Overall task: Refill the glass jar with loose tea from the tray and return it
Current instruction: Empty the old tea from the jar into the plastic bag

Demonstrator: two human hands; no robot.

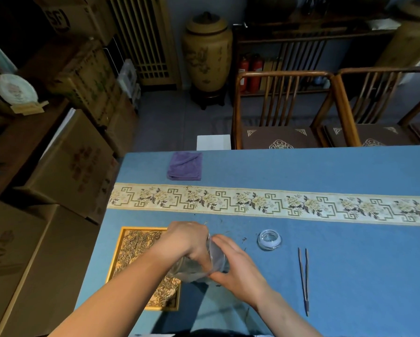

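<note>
A clear glass jar [216,259] lies tilted between both hands, just right of the tray, with some loose tea showing inside it. My left hand [189,242] grips its upper side from the left. My right hand [238,266] curls round it from the right and below. The gold-framed tray [121,254] of loose tea [137,244] sits at the table's near left, partly hidden by my left forearm. The jar's glass lid [269,239] rests on the blue cloth to the right.
Long tweezers [303,280] lie right of the lid. A folded purple cloth [185,165] sits near the far edge. A patterned runner [272,203] crosses the table. Tea crumbs dot the cloth. Cardboard boxes [65,166] stand left, wooden chairs [281,110] beyond.
</note>
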